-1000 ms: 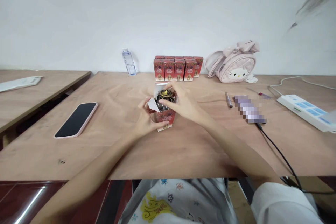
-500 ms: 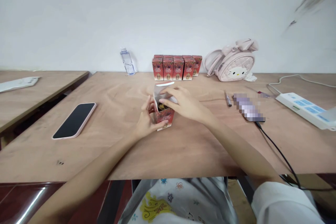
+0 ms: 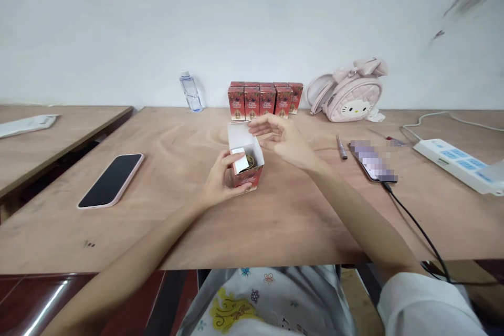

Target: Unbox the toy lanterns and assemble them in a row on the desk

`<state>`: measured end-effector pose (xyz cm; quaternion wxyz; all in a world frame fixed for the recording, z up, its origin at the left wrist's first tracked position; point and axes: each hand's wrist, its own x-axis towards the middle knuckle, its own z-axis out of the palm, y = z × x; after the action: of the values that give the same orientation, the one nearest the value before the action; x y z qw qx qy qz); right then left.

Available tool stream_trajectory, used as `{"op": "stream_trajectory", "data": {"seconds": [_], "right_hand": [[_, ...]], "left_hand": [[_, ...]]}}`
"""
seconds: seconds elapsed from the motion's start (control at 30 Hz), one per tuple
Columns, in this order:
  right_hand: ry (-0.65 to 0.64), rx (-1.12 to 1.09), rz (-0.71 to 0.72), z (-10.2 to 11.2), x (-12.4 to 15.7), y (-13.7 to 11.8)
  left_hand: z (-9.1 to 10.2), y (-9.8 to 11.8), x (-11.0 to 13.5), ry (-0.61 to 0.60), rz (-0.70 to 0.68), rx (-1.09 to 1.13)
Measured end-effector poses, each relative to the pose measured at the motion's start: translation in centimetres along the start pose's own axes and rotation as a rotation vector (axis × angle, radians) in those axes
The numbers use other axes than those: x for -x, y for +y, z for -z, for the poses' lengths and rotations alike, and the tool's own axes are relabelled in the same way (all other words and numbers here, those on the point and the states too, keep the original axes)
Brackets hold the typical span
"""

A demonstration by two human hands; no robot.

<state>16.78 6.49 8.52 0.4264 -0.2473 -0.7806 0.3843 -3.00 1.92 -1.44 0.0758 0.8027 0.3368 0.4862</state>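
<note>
From where I sit, the head view is my one window on the scene, looking forward and down over a table (image 3: 189,241) of flat, smooth wood with pale swirling marks. A red printed carton (image 3: 247,181) stands at mid-table, straight ahead, its top open: square-cornered thin card, coloured outside and matte white within. My left hand (image 3: 218,181) is curled partly closed around the carton's left side, thumb flat along the near face, a finger over a small white side flap (image 3: 239,161). My right hand (image 3: 285,139) is half open, fingers loosely bent and gripping nothing I can see, beside the upright white lid (image 3: 237,136) on the far edge; I cannot tell whether the fingertips touch it. Down inside the carton sits a rounded, gold-toned object (image 3: 251,161), mostly hidden. Farther off, near the wall, a block of matching red boxes (image 3: 260,102) stands in rows, with a clear plastic bottle (image 3: 190,93) to its left and a quilted, rounded pink bag (image 3: 354,97) to its right. Nearer on the left lies a dark, glossy phone (image 3: 111,181) in a pink case; on the right, a slim pen-like tool (image 3: 341,148) and a smooth white power strip (image 3: 457,164).
</note>
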Motion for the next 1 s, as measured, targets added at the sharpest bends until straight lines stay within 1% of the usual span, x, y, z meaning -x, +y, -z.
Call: {"op": "stream_trajectory", "data": {"seconds": [0.07, 0.13, 0.2, 0.3, 0.37, 0.4, 0.43, 0.47, 0.5, 0.57, 0.63, 0.7, 0.8, 0.9, 1.0], "right_hand": [[-0.043, -0.029, -0.002, -0.2, 0.0, -0.1], [-0.046, 0.045, 0.016, -0.6, 0.1, 0.0], [-0.004, 0.226, 0.071, -1.0, 0.3, 0.1], [0.112, 0.519, 0.166, -1.3, 0.4, 0.3], [0.175, 0.63, 0.198, -1.3, 0.5, 0.2], [0.174, 0.657, 0.207, -1.2, 0.6, 0.0], [0.138, 0.667, 0.216, -1.1, 0.6, -0.2], [0.067, 0.661, 0.225, -1.0, 0.7, -0.4], [-0.031, 0.645, 0.234, -0.8, 0.8, -0.6], [-0.235, 0.611, 0.239, -0.8, 1.0, -1.0], [-0.361, 0.602, 0.222, -0.8, 1.3, -1.2], [-0.411, 0.617, 0.21, -0.9, 1.4, -1.0], [-0.464, 0.635, 0.214, -1.0, 1.4, -0.5], [-0.502, 0.633, 0.22, -0.8, 1.2, -0.1], [-0.511, 0.601, 0.251, -0.6, 0.8, -0.1]], "left_hand": [[0.0, -0.1, 0.0, -0.017, -0.021, 0.023], [0.0, 0.0, 0.0, -0.039, -0.035, 0.057], [0.0, 0.1, 0.0, -0.051, -0.029, 0.084], [0.0, 0.3, -0.2, -0.048, -0.001, 0.104], [0.1, 0.3, -0.3, -0.048, 0.007, 0.112], [0.1, 0.3, -0.3, -0.054, 0.002, 0.113], [0.1, 0.2, -0.3, -0.061, -0.005, 0.112], [0.0, 0.0, -0.2, -0.062, -0.012, 0.111], [-0.2, -0.1, 0.0, -0.05, -0.018, 0.108], [-0.6, -0.5, 0.3, 0.009, -0.023, 0.108], [-0.9, -0.7, 0.6, 0.066, 0.003, 0.119], [-1.1, -0.7, 0.7, 0.076, 0.052, 0.139], [-0.9, -0.5, 0.5, 0.047, 0.126, 0.163], [-0.6, -0.4, 0.3, 0.025, 0.149, 0.174], [-0.5, -0.5, 0.3, 0.027, 0.133, 0.172]]}}
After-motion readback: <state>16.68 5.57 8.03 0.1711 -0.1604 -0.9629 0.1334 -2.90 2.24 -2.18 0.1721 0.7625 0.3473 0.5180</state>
